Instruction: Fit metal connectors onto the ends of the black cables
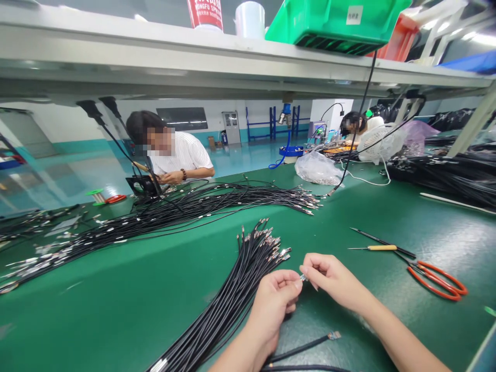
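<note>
A small silvery metal connector (304, 278) shows between my fingertips. My left hand (274, 302) is closed, pinching it from the left with thumb and forefinger. From the other side my right hand (331, 279) pinches at the same piece, its fingertips close to my left thumb. Whether a cable runs from the connector into my left palm is hidden. Just left of my hands lies a thick bundle of black cables (228, 294) with bare metal plugs at its far end. Below my hands, a single black cable (302, 347) ends in a metal plug with coloured wires.
On the green mat (116, 305), red-handled scissors (437, 279), tweezers (368, 235) and a yellow-handled pick (382, 248) lie to the right. A longer cable bundle (194, 204) stretches across behind. A co-worker (182, 155) sits opposite. Overhead runs a shelf (155, 57) with a green bin (337, 23).
</note>
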A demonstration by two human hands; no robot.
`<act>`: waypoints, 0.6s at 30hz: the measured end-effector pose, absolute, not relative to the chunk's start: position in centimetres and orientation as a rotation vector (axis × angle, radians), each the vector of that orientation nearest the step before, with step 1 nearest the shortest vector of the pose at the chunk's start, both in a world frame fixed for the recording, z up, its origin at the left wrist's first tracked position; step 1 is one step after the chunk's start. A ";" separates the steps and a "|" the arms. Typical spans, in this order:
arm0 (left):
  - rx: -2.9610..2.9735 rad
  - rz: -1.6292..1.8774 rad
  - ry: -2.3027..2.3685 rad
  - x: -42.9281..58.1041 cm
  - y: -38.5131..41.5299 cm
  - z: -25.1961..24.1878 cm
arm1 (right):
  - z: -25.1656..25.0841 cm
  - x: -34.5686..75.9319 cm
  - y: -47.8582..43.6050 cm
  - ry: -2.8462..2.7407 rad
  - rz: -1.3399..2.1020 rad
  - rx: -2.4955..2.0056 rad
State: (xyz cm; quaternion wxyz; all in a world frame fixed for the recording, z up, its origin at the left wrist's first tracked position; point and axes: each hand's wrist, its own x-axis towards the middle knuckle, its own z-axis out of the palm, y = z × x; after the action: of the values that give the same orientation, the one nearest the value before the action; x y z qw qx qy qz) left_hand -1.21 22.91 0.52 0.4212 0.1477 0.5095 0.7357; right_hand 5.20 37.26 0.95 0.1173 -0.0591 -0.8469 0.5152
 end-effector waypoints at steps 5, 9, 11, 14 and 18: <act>0.378 1.788 1.241 -1.5 22.9 0.3 | 1.0 5.1 37.1 -2.467 1.526 -0.170; 0.395 1.791 1.206 -1.6 22.9 0.4 | 0.8 5.2 37.3 -2.455 1.588 -0.158; 0.402 1.790 1.189 -1.5 22.8 0.5 | 0.6 5.2 37.3 -2.444 1.626 -0.152; 0.407 1.784 1.164 -1.5 22.9 0.6 | 0.5 5.3 37.4 -2.430 1.678 -0.147; 0.380 1.793 1.136 -1.6 22.8 0.5 | 0.7 5.3 37.4 -2.417 1.683 -0.140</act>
State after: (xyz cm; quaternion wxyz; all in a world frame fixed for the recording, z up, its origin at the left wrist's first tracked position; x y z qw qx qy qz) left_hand -1.55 22.83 0.53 0.4729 0.1552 0.4644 0.7326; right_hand 5.31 37.40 0.66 0.0962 -0.0474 -0.8158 0.5682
